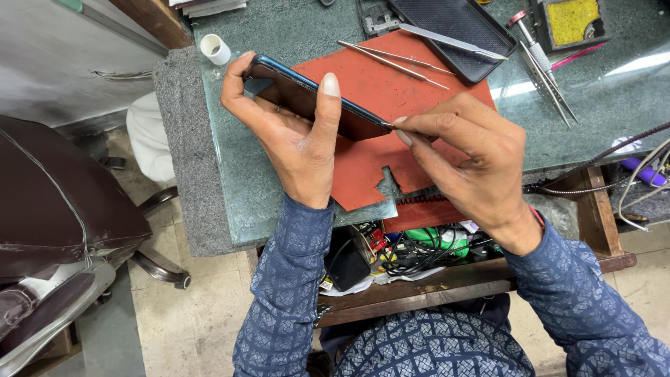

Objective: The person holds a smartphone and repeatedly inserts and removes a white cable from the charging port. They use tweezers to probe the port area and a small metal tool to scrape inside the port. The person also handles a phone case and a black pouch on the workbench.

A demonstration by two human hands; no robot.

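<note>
- Head view: black tray (457, 31) on the surface (279, 35) carries tweezers (450, 40).
- Phone (310, 98), dark, blue-edged, tilted above red mat (391, 84).
- Left hand (293, 136) grips phone; right hand (467, 153) pinches thin tool at its edge.

place: small electronics repair workshop | bench (279, 28): glass-topped, with worn red work mat (363, 160) | tools: tweezers (394, 59), black parts tray (453, 31), soldering sponge (569, 19) | below: open drawer (412, 279) crammed with tangled cables (408, 253) | side: brown swivel chair (56, 202)
</note>
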